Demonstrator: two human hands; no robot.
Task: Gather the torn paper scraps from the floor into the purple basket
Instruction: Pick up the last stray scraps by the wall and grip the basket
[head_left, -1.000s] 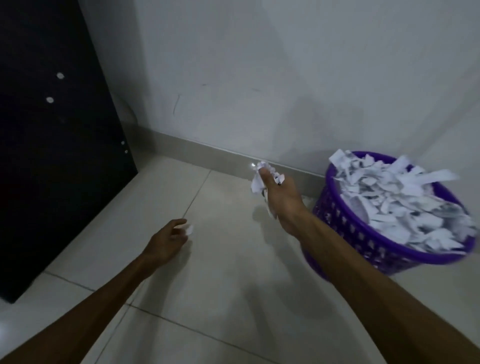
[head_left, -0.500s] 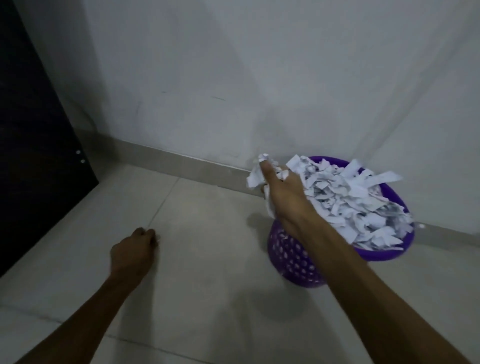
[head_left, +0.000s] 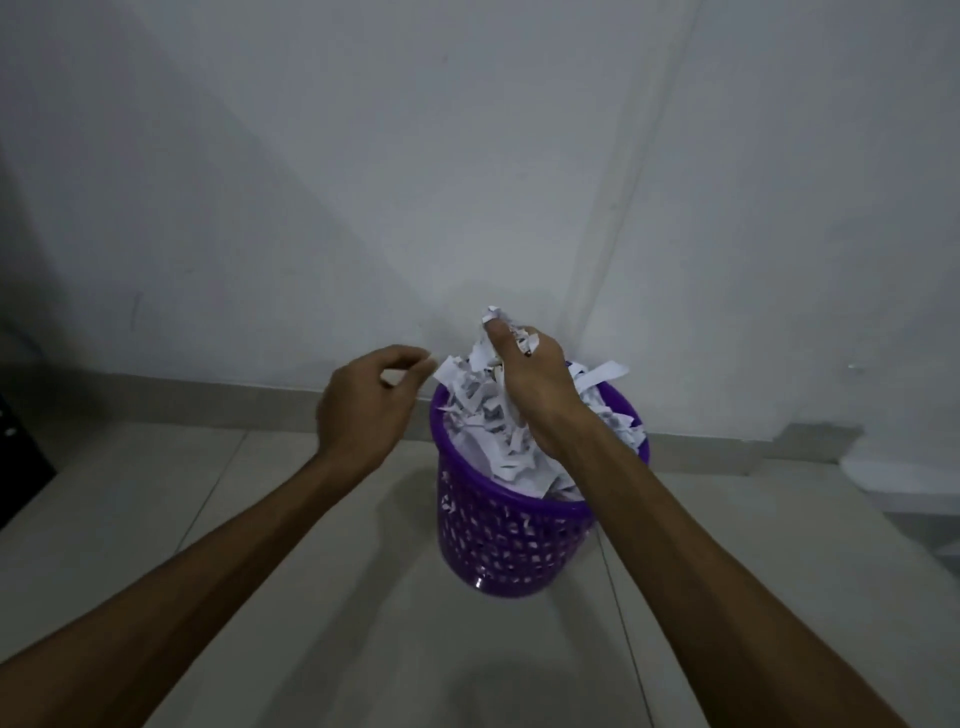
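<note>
A pale wall (head_left: 467, 156) fills the upper half of the view and meets a tiled floor (head_left: 311, 597) along a low skirting strip (head_left: 182, 400). A dark piece of furniture (head_left: 21, 457) intrudes at the left edge, and a pale object (head_left: 904, 478), too blurred to identify, lies on the floor at the right. The purple basket (head_left: 509, 540), a perforated plastic bin, stands upright on the floor just in front of the skirting, between the two forearms. It is heaped above its rim with torn paper scraps (head_left: 498, 436), white strips that overhang the far and right edges.

The right hand (head_left: 535, 395) is held over the heap, back of the hand toward the camera, its fingers curled round a bunch of scraps (head_left: 493, 317) that protrudes above the thumb. The left hand (head_left: 363, 410) hovers just left of the basket rim, apart from it, with thumb and fingers curled toward each other near the fingertips. A small pale fleck (head_left: 430, 357) shows at those fingertips; whether it is a pinched scrap cannot be told.
</note>
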